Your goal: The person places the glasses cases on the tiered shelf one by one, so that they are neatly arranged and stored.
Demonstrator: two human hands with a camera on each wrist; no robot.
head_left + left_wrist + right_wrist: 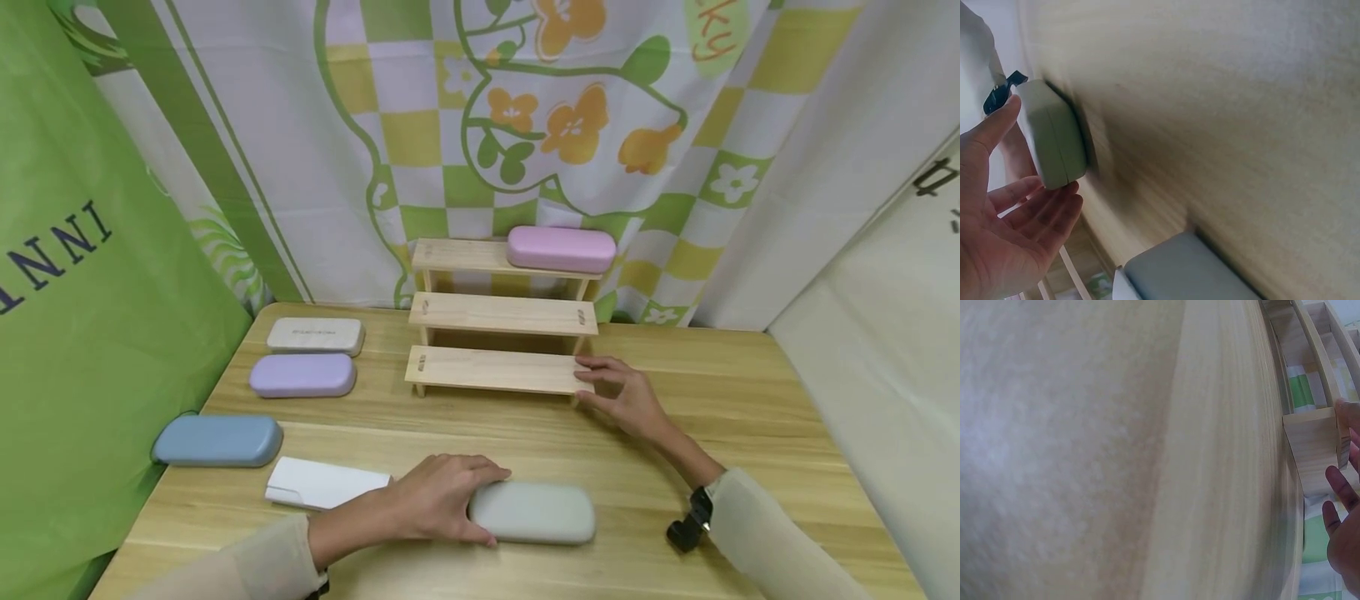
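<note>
A pale grey-green glasses case (534,513) lies on the table near the front. My left hand (442,498) holds its left end, thumb along the near side and fingers at the far side; the left wrist view shows the case's end (1060,140) between them. My right hand (618,396) grips the right end of the lowest step of a three-step wooden stand (487,371), thumb at its front edge. In the right wrist view, fingers (1342,487) spread beside the stand's end. On the top step, at the right, sits a pink glasses case (561,250).
Left on the table are a whitish case (315,335), a lilac case (302,376), a blue case (219,441) and a white flap-front case (324,483), the last partly behind my left forearm. A patterned curtain (420,133) hangs behind the stand; a green cloth (82,333) borders the left.
</note>
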